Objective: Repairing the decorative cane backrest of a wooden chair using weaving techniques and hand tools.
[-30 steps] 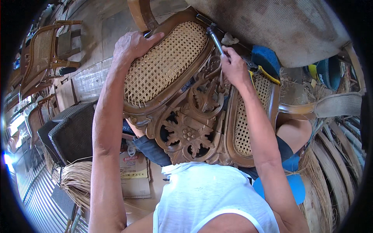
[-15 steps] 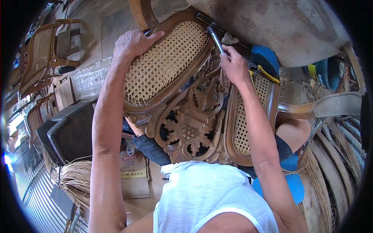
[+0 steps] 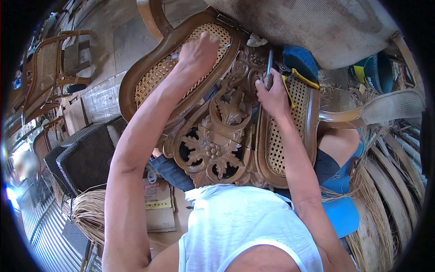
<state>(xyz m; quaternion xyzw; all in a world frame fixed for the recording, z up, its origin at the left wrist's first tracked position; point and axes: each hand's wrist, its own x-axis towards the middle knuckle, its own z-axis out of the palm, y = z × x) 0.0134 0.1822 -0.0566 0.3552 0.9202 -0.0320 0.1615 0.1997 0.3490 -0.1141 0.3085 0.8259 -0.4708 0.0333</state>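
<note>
Across my lap lies a carved wooden chair back [image 3: 217,152] with a woven cane panel [image 3: 156,81] on the left and a narrower cane panel [image 3: 277,145] on the right. My left hand [image 3: 198,53] is closed above the left panel on a slim tool; its pale end [image 3: 175,56] shows on one side and a thin tip [image 3: 224,46] on the other. My right hand [image 3: 274,97], beside the carving, grips a metal-shafted tool [image 3: 270,62] that points away from me; no head shows on it. Cutters with yellow handles [image 3: 304,78] rest by the right panel.
A whitish lump [image 3: 257,41] and a blue pad [image 3: 301,62] lie beyond the carving. Woven seating [image 3: 312,31] overhangs the far side. Cane chairs [image 3: 45,75] and a bundle of strands [image 3: 88,211] are at left; a dark bucket [image 3: 380,72] stands at right.
My left hand has left the wooden rim and moved right over the cane, now closed on a slim tool. My right hand has drawn back slightly, and its tool's angle has changed.
</note>
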